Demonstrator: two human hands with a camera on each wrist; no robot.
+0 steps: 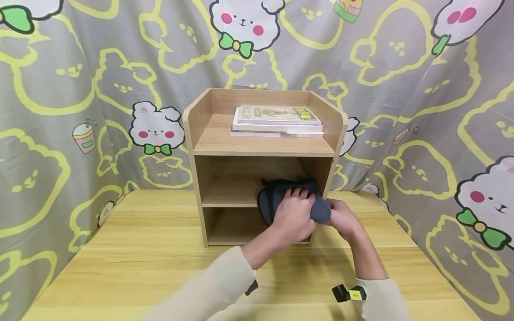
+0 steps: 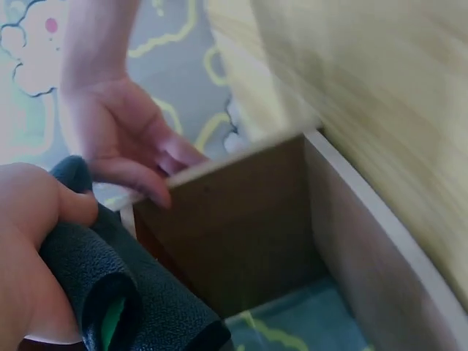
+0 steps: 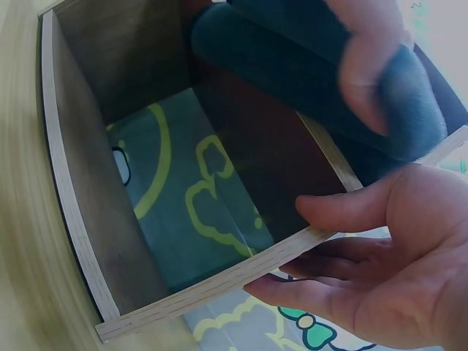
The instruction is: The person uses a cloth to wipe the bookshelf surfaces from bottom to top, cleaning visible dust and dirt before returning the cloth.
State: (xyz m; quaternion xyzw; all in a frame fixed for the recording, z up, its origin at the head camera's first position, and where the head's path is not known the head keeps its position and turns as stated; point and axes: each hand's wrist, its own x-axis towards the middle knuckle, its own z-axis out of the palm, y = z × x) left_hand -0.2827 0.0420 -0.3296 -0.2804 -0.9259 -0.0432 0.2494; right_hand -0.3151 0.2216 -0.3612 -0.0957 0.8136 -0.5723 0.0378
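My left hand [image 1: 294, 215] grips a soft dark-blue fabric item [image 1: 321, 210] with black edging and a rounded end. The item lies tilted at the right side of the wooden shelf unit's [image 1: 257, 146] middle opening, part of it inside. In the left wrist view, green shows within a fold of the fabric [image 2: 172, 311]. Beside it, my right hand [image 3: 395, 252] pinches the front edge of the right side panel [image 3: 219, 285], thumb on the inner face and fingers on the outer. In the head view the blue item hides some of the right fingers.
Several books [image 1: 277, 120] lie stacked on the unit's top shelf. A middle shelf board [image 1: 229, 191] divides the openings below. The unit stands on a light wooden table [image 1: 152, 249], with a patterned grey curtain [image 1: 120, 67] behind and at both sides.
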